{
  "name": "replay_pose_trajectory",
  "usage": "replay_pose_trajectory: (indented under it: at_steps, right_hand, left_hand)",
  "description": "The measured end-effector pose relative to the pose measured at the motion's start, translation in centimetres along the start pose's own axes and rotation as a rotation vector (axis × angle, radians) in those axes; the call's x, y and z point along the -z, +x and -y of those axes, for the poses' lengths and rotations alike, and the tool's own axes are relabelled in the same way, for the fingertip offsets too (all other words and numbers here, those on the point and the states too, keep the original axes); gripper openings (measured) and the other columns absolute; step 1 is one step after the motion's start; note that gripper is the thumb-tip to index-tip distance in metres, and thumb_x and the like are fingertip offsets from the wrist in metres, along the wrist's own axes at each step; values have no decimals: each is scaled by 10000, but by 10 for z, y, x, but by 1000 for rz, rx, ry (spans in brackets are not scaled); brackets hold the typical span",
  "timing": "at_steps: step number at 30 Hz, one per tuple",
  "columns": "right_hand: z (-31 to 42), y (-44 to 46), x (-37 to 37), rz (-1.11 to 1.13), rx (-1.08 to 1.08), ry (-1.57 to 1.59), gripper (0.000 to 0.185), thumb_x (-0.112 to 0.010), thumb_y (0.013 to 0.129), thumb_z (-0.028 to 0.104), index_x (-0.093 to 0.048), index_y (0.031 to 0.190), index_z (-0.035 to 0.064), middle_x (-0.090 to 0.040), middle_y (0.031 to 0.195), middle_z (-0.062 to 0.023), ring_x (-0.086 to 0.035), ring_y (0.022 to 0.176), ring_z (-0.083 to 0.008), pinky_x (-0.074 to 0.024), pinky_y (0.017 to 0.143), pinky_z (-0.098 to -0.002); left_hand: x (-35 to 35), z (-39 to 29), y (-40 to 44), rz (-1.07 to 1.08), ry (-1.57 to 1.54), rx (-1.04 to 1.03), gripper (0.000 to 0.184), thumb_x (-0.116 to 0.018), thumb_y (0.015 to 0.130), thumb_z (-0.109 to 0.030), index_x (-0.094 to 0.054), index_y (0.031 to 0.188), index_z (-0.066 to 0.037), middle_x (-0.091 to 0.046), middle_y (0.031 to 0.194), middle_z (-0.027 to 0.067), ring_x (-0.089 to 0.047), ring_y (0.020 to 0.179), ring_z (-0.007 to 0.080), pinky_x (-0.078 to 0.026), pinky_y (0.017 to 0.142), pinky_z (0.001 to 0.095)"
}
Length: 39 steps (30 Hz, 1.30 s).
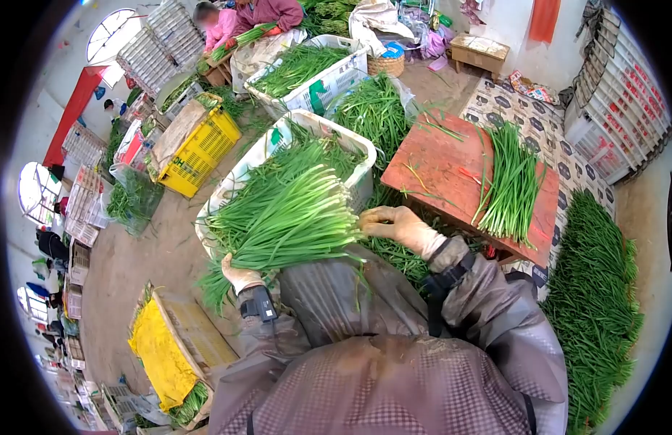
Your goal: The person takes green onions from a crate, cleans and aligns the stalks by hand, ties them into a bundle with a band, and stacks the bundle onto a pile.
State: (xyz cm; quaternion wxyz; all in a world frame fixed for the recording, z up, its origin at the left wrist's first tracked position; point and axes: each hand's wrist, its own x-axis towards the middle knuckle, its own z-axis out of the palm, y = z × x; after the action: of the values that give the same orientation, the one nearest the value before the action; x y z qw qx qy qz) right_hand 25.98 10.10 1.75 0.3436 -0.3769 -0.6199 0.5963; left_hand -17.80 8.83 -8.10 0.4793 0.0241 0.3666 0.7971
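Indoors, a broad bunch of green stalks [292, 214] is held above the lap and against a white crate [365, 187], its pale ends fanned toward the right. The leafy side is gripped by the left hand [242, 275], with fingers closed on the leaves and partly hidden by them; a dark device [263, 304] is strapped at that wrist. The right hand [397, 227] is placed at the pale ends, its fingers bent and close together; whether a stalk is pinched cannot be told. Beyond it, a second pile of stalks [511, 181] is laid across a red table [437, 163], on which loose leaves are scattered. A long heap of greens [590, 304] is spread beside the patterned floor covering [488, 105]. Farther back, another white crate [343, 81] is filled with greens, and stalks are handled by a person in a purple top [281, 13].
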Motion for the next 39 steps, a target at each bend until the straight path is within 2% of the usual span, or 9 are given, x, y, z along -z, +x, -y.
replay_pose_trajectory:
  at_steps: [7,12,16,19,21,25,32,36,39]
  right_hand:
    - [6,10,-32,-315,80,-267,248,-807,758,262,-723,822,37,-645,1161,-172,-588,1105,-275,-446,953,-372]
    - [2,8,-43,-370,345,-303,53,-689,769,46,-645,781,20,-656,1077,-141,-595,991,-269,-464,900,-368]
    - [-1,6,-25,-483,338,-210,64,-623,799,17,-577,755,11,-646,1009,-103,-595,974,-249,-451,899,-355]
    - [35,-5,-24,-310,189,-8,179,-709,809,115,-675,969,42,-613,954,-52,-603,905,-176,-474,814,-309]
    - [48,-2,-27,-163,257,-156,350,-759,792,185,-673,1107,60,-628,918,-49,-616,866,-172,-489,778,-304]
    - [36,18,-38,-176,421,-560,251,-708,807,226,-715,1011,80,-662,765,-113,-653,761,-313,-520,725,-372]
    - [34,15,-34,-144,359,-586,154,-638,810,183,-638,778,32,-648,749,-137,-631,714,-354,-499,658,-411]
    - [-2,-9,18,-214,106,-403,156,-660,813,190,-677,830,36,-642,739,-120,-621,698,-247,-492,673,-356]
    - [-62,-32,82,-230,-181,-573,177,-655,810,196,-707,881,42,-686,820,-117,-658,772,-252,-507,719,-353]
  left_hand:
    - [-5,-1,-7,-10,-8,-3,305,-632,678,-246,-597,925,-71,-646,1007,127,-608,910,339,-507,803,491]
    - [-4,1,-3,-36,-20,11,312,-625,688,-248,-601,944,-71,-648,1003,128,-609,897,337,-511,800,479]
    - [-1,-1,-1,-27,-35,7,349,-614,699,-254,-599,991,-63,-646,1030,129,-611,903,341,-514,802,481]
    - [-7,-2,-5,10,-37,24,391,-612,703,-255,-594,1039,-57,-642,1051,129,-615,917,344,-519,810,490]
    - [-17,-2,-15,26,-19,18,411,-612,703,-254,-591,1061,-54,-640,1061,129,-616,925,346,-521,814,497]
    - [-19,-2,-14,63,-23,-8,392,-613,703,-242,-598,1049,-59,-639,1067,127,-610,942,345,-515,826,498]
    - [2,-2,3,-55,-51,-40,366,-621,705,-251,-608,1027,-76,-640,1073,115,-605,947,331,-504,837,490]
    - [-12,-6,-17,19,-18,3,462,-601,739,-263,-596,1151,-55,-647,1118,135,-616,991,346,-500,881,501]
    - [-3,-10,-9,6,-31,18,348,-617,717,-234,-610,1021,-65,-650,1060,117,-607,938,334,-500,830,483]
